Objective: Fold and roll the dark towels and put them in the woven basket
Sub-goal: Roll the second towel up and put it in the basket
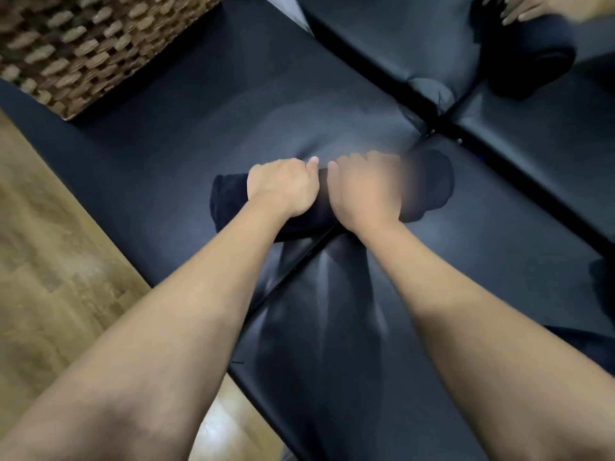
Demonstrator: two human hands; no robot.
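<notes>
Dark terry cloth — a rolled towel (229,201) — is gripped on the black padded table (499,261) by the left hand (283,188) and the right hand (364,191), fingers curled over the top of the roll. The roll is best kept tight by even pressure from both hands, with the loose edge tucked under before lifting. The woven basket (83,44) stands at the far left, well apart. Another person's hand (532,10) rests on a second rolled towel (532,61) at the far right — nothing is seen blocking the way to the basket.
</notes>
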